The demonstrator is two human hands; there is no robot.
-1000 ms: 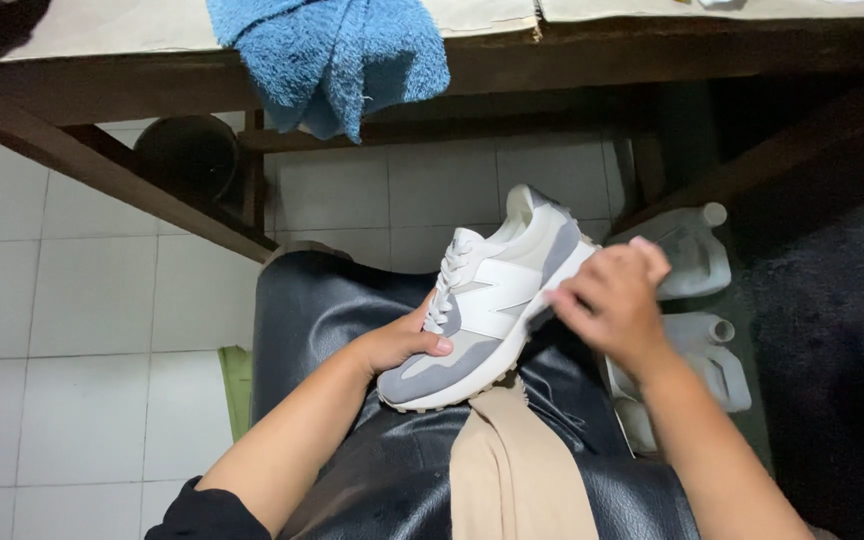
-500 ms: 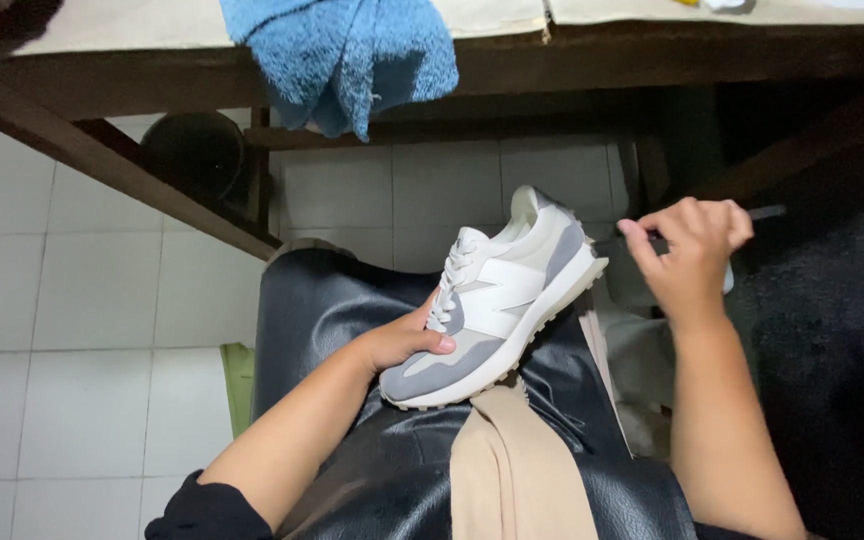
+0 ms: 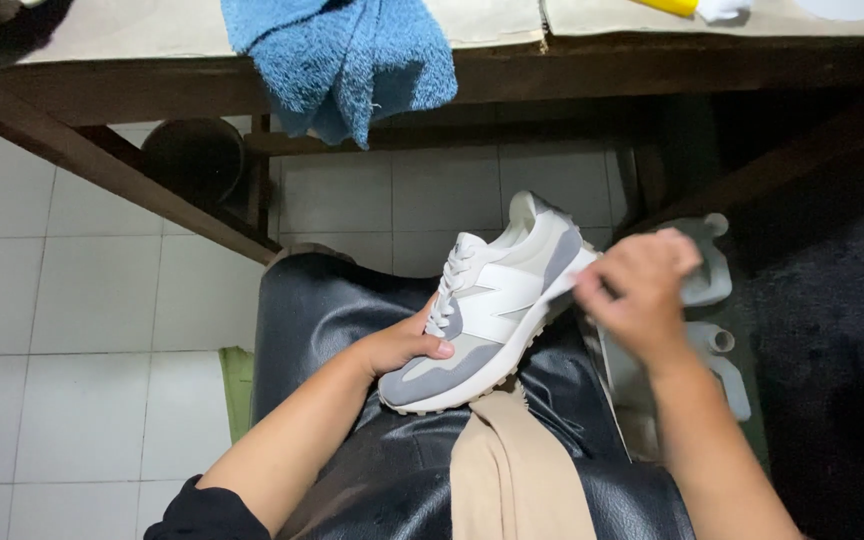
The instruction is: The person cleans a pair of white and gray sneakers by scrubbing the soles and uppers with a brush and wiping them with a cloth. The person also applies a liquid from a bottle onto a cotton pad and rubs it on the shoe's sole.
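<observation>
Beside sneaker (image 3: 497, 300), white jugs (image 3: 712, 320)

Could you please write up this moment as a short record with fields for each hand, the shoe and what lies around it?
Left hand: grips the sneaker near its toe and laces
Right hand: closed at the sneaker's heel; whether it holds anything cannot be told
Sneaker: white and grey, on its side on the lap
Apron: black, covers the lap
Towel: blue, hangs over the table edge
Jugs: pale plastic, on the floor by the right hand
</observation>
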